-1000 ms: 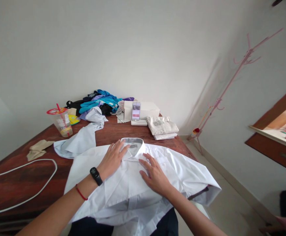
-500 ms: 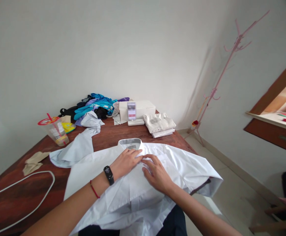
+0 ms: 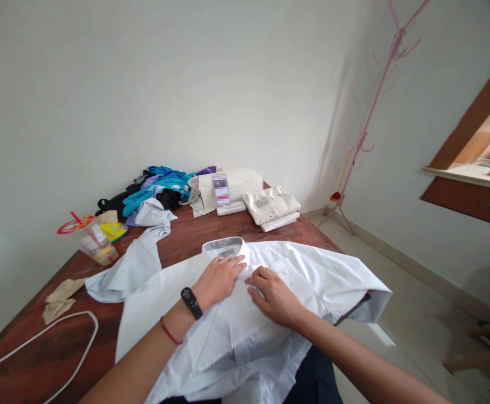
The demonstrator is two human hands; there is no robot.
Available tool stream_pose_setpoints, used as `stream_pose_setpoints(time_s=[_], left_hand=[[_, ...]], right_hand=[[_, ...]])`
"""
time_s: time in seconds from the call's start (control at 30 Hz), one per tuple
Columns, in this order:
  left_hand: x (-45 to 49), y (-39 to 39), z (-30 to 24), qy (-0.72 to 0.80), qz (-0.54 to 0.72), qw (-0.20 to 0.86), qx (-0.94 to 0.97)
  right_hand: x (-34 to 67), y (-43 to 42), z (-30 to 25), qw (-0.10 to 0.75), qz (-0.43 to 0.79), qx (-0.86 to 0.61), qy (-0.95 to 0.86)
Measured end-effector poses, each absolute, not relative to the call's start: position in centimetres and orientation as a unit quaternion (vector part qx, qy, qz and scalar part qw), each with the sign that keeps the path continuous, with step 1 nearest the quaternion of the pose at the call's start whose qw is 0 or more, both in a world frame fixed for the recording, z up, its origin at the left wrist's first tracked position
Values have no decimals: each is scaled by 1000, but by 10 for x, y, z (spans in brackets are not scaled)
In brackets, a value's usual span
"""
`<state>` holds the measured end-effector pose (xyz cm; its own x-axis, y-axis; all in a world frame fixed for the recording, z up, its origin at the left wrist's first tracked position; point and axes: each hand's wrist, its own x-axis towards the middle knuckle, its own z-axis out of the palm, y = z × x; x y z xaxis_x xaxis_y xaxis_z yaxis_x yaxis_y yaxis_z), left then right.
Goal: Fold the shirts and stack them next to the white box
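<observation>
A white collared shirt [image 3: 312, 275] lies spread face up on the dark wooden table [image 3: 35, 348], its collar away from me and its hem hanging over the near edge. My left hand [image 3: 222, 278] rests on the shirt front just below the collar, fingers bent and pressed onto the placket. My right hand [image 3: 272, 292] lies beside it, fingertips curled and pinching the cloth at the placket. The two hands almost touch. A black band and a red string sit on my left wrist.
A pale blue shirt [image 3: 135, 258] lies crumpled to the left. At the back are a pile of coloured clothes [image 3: 156, 188], a white box [image 3: 232, 185], folded cream shirts [image 3: 272, 207] and a plastic cup [image 3: 91, 241]. A white cable [image 3: 55, 336] loops at left. A pink coat stand [image 3: 371, 112] stands right.
Both hands have drawn together at the middle of the shirt front, from lying flat and apart to fingers curled on the placket. The view has shifted a little to the right.
</observation>
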<state>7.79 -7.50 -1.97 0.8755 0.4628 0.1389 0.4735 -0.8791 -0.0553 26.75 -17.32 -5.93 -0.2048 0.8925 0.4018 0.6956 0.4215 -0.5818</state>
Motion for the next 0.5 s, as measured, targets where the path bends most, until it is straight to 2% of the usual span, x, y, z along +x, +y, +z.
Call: stream_pose_setpoints(time_s=[0.5], left_hand=[[64,-65,-30,-204,-142,-97,-964]], right_hand=[[265,-174,-59,347,137,-529,-763]])
